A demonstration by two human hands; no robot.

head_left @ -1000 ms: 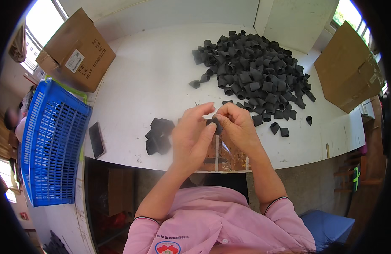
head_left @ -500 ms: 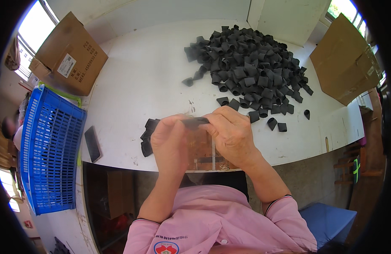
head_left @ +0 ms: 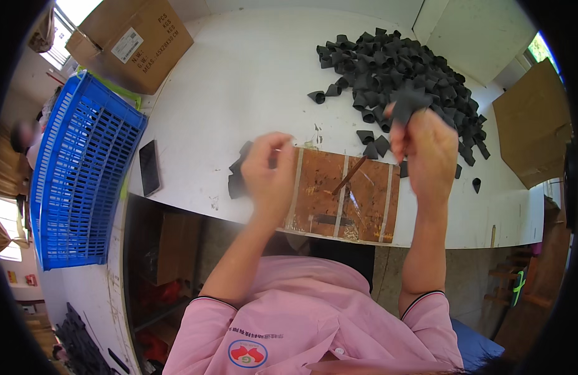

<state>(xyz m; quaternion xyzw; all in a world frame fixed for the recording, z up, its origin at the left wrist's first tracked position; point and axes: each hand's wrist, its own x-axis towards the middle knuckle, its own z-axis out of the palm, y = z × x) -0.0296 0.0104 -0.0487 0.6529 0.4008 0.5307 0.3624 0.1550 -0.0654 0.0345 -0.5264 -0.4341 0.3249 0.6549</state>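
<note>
- The right hand (head_left: 426, 153), right of centre, reaches up to the lower edge of a heap (head_left: 430, 81) of short black tubes in the upper right of the frame.
- A blurred black piece (head_left: 409, 105) shows at that hand's fingertips, on their upper side, in front of the heap. Blur hides its long axis, and I cannot tell whether the grip is clamped on it.
- The left hand (head_left: 267, 178), near the middle, is well apart from the heap, so the right is nearer. Its fingers curl round a small gap; I cannot tell whether this grip holds anything.
- A small group (head_left: 238, 178) of black pieces lies just left of the left hand, partly hidden by it.
- A brown board (head_left: 317, 187) lies on the white bench (head_left: 239, 81) between the hands. A thin stick (head_left: 349, 175) slants across it, upper end to the right.
- A few loose pieces (head_left: 365, 136) lie between board and heap, left of the right hand.
- Farther left are a phone (head_left: 149, 167) and a blue crate (head_left: 89, 175); a left carton (head_left: 139, 56) and a right carton (head_left: 530, 125) stand towards the sides.
</note>
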